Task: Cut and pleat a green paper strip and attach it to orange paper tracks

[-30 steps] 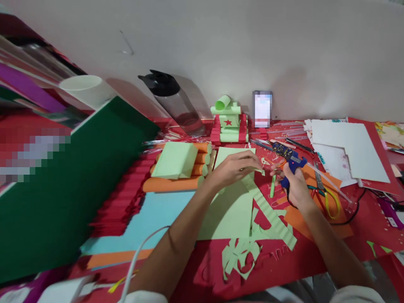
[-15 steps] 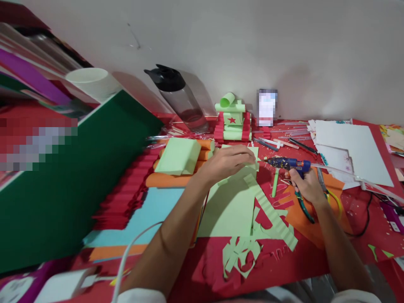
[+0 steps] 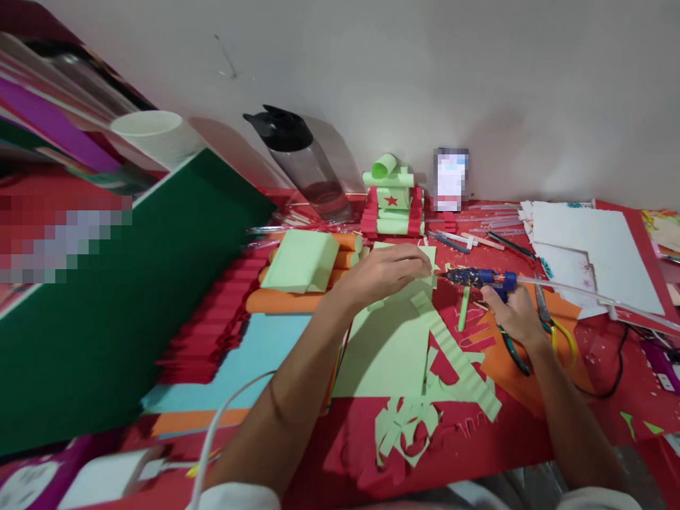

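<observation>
My left hand (image 3: 390, 270) is closed, its fingertips pinching a piece of light green paper (image 3: 411, 289) that the hand mostly covers. My right hand (image 3: 514, 313) grips a blue glue gun (image 3: 481, 278). The gun's nozzle points left, close to my left fingertips, and a clear glue stick (image 3: 563, 285) juts from its back. Under my left hand lies a light green sheet (image 3: 385, 354), with a ridged green paper strip (image 3: 454, 354) slanting across its right side. Scissors with a yellow handle (image 3: 566, 341) lie below my right hand on orange paper (image 3: 510, 368).
A green and red paper tank model (image 3: 393, 202) stands at the back beside a phone (image 3: 450, 180). To the left are a bottle (image 3: 311, 170), a folded green paper block (image 3: 302, 258), orange rolls (image 3: 279, 301) and a large dark green board (image 3: 122, 304). Paper scraps (image 3: 406, 428) lie in front.
The glue gun has tilted slightly and shifted a little left in my right hand. My left hand stays nearly in place.
</observation>
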Motion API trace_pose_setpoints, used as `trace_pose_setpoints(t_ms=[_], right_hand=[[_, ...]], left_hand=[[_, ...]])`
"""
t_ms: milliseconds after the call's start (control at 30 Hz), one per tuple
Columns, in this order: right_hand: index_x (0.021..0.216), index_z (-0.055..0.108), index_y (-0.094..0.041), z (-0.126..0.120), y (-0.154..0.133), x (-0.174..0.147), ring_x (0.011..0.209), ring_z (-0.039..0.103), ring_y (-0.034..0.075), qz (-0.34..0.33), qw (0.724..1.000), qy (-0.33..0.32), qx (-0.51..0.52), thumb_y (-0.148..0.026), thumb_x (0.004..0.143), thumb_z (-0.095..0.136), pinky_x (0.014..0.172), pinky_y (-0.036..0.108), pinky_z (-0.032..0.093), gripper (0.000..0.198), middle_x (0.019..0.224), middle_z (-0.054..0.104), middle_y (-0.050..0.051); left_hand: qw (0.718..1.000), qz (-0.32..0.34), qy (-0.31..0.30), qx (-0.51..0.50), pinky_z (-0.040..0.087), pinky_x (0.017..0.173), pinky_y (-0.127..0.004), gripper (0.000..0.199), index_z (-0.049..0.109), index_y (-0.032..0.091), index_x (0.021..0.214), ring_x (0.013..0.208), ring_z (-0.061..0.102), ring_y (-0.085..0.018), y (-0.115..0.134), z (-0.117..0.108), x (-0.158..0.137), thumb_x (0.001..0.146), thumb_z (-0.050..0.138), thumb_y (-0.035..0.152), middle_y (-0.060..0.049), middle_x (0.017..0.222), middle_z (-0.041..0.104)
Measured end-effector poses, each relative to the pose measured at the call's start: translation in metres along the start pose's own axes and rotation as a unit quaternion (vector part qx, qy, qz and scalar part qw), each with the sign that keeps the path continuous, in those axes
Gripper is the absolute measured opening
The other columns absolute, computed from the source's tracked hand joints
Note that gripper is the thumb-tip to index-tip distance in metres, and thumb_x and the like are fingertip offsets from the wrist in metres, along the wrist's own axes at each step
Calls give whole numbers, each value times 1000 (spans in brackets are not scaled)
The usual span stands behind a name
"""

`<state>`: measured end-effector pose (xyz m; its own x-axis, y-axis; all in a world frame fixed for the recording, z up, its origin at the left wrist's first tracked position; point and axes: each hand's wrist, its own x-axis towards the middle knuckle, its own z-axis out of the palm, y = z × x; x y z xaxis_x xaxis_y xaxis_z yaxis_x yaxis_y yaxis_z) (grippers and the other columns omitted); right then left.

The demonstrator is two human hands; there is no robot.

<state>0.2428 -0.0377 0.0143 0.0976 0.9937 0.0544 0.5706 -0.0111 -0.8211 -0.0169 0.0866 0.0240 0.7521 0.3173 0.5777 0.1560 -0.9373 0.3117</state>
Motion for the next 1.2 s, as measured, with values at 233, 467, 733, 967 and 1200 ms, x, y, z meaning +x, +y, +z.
trace_pose_setpoints(t_ms=[233,467,733,967,1200], right_hand=[[60,53,-21,-1,6,-2,50,48,14,23,1000,-9,16,-45,89,60,51,25,36,38,49,49,-2],[58,53,-22,-1,3,-1,48,49,15,29,999,-7,30,-50,90,58,48,25,35,43,47,49,-1],[60,51,-21,2,2,0,49,48,14,26,999,2,20,-52,90,58,48,25,36,43,49,47,-2],[61,57,-21,0,2,-2,47,49,14,37,999,-11,33,-50,88,61,47,25,36,40,47,49,-1],[58,55,-22,-2,4,-3,48,51,16,46,998,-17,41,-53,87,62,47,26,36,42,46,49,-1]], left_hand=[[1000,-5,3,1,55,77,-22,29,68,19,89,86,70,-13,-2,2,-2,89,46,1,-6,97,75],[1000,-5,0,4,55,78,-23,31,68,19,90,87,70,-14,-1,2,-2,88,44,0,-6,98,75],[1000,-3,2,4,54,77,-22,31,69,20,90,86,70,-13,-1,5,-2,89,45,1,-5,97,75],[1000,-15,-3,9,54,79,-23,31,68,19,90,88,70,-14,-3,5,-4,87,45,0,-6,99,74],[1000,-9,3,10,55,79,-23,32,68,20,92,88,70,-14,-5,6,-4,86,45,-1,-5,99,74]])
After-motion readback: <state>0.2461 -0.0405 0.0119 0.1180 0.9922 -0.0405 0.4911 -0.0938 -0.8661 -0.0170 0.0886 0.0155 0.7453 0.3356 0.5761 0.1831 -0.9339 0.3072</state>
